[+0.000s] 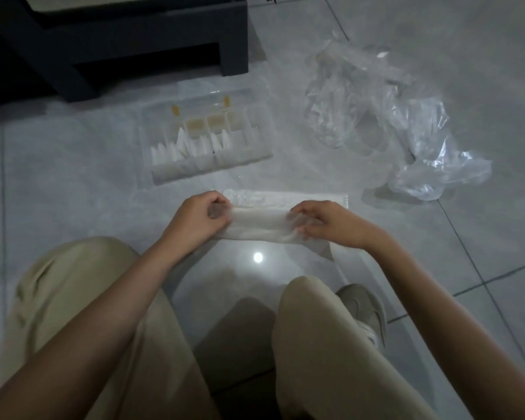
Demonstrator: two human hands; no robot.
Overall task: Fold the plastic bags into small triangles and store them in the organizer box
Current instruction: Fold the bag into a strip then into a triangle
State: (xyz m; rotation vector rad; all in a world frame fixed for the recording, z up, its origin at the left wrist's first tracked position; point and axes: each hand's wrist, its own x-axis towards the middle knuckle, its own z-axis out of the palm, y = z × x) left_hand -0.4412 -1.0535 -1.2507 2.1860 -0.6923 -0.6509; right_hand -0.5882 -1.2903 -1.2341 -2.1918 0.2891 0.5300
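Note:
A white plastic bag, folded into a long strip, is stretched between my hands just above the floor. My left hand pinches its left end and my right hand pinches it near the right, with a loose tail hanging past my right wrist. Beyond it, a second flattened white strip lies on the tiles. The clear organizer box stands open farther back, with several folded white triangles in its compartments.
A heap of crumpled clear plastic bags lies on the floor at the right. A dark piece of furniture stands at the back left. My knees in beige trousers and a shoe fill the near floor.

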